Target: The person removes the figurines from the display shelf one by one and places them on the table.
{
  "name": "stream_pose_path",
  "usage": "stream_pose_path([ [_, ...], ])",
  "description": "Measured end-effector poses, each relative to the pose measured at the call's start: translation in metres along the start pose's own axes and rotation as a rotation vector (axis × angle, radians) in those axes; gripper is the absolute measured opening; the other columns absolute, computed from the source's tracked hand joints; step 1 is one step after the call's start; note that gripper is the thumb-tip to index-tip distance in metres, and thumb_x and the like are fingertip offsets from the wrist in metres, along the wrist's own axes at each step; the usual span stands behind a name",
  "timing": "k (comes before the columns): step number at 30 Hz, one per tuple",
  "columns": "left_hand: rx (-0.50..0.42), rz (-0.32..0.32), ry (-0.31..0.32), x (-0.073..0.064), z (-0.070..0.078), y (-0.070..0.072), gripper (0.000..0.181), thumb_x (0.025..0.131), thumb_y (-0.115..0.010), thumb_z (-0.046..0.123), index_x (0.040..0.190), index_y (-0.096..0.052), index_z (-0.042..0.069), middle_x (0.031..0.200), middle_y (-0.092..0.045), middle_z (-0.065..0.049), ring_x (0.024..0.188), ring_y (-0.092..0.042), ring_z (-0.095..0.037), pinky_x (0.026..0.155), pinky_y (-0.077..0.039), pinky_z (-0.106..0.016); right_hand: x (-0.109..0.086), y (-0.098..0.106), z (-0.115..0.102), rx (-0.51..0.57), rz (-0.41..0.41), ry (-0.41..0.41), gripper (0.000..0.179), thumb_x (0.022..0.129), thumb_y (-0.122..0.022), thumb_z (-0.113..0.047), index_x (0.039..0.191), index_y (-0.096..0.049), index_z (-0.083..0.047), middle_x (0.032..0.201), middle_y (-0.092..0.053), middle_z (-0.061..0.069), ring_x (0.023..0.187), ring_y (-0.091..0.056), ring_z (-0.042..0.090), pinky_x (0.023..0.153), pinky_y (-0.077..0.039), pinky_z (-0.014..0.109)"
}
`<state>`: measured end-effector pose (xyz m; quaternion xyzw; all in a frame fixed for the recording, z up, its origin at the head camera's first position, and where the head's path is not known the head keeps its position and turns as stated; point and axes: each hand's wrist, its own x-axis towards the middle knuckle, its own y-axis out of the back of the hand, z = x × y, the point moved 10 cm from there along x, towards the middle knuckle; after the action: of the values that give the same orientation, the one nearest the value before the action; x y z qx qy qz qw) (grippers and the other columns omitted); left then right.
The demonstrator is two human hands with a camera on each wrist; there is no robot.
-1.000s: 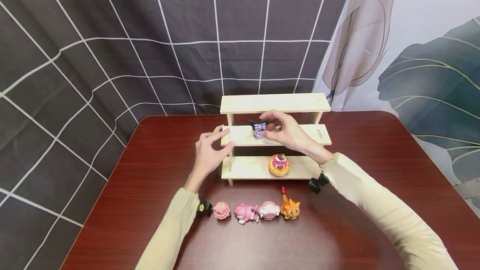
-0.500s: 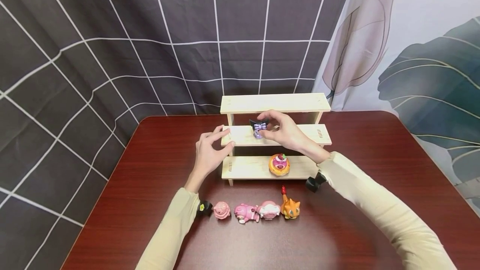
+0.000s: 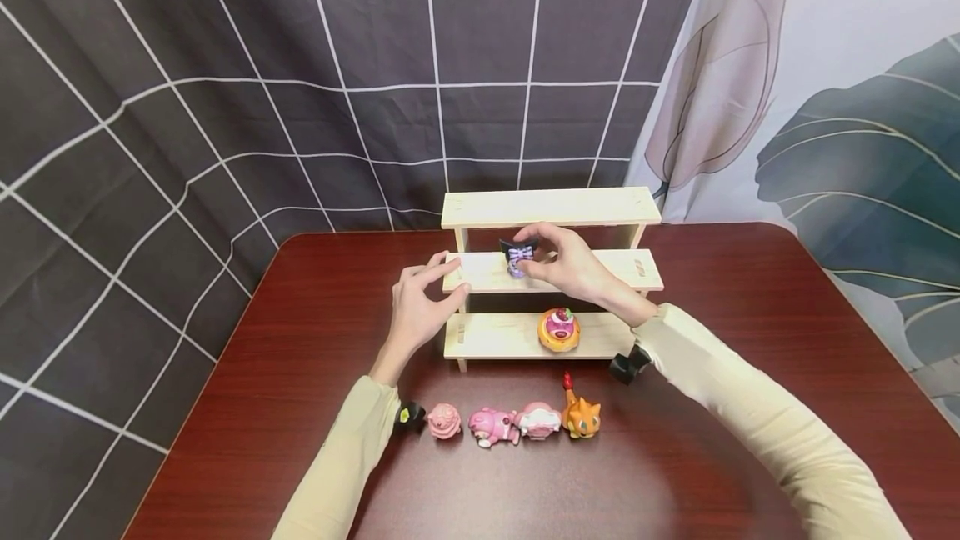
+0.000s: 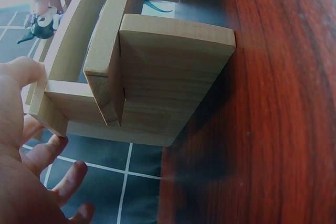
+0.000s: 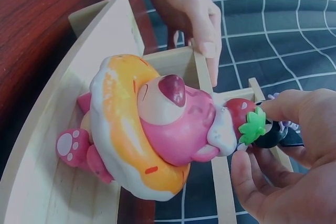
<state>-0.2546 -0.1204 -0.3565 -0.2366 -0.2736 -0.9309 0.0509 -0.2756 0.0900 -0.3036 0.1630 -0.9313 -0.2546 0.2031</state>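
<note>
A small figurine [image 3: 516,255] with black pointed parts and a purple striped bow stands at the middle tier of a wooden shelf [image 3: 480,273]. My right hand [image 3: 573,263] pinches it between thumb and fingers. At the left end of that same tier, my left hand [image 3: 422,307] grips the board, its thumb and fingers on either side of the edge [image 4: 47,106]. On the lowest tier sits a pink bear figurine [image 3: 559,330] in an orange doughnut ring. That bear [image 5: 173,124] partly hides the held figurine in the right wrist view.
In front of the shelf, a row of figurines lies on the red-brown table [image 3: 525,498]: a round pink one [image 3: 444,421], a pink bear [image 3: 493,427], a pink-and-white one [image 3: 538,421] and an orange creature [image 3: 581,417] with a red-tipped tail. A dark checked curtain [image 3: 375,107] hangs behind.
My right wrist and forearm have shifted slightly left, while the fingers stay on the dark figurine. The left hand and the shelf hold still.
</note>
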Motion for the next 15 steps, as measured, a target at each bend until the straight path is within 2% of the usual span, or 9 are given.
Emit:
stream_pose_path([
  [15,-0.003,0.011,-0.018,-0.0009,0.0031,0.0010,0.042,0.079,-0.083,0.025,0.120,-0.076,0.016,0.131,-0.065,-0.006,0.103,-0.054,-0.031,0.086,-0.038,-0.051,-0.0041,0.0056,0.0033,-0.001,-0.004,-0.007,0.032,0.083,-0.075,0.006,0.113,-0.064,0.004,0.101,-0.067,0.017,0.084,-0.061,0.028,0.070,-0.048,0.029],
])
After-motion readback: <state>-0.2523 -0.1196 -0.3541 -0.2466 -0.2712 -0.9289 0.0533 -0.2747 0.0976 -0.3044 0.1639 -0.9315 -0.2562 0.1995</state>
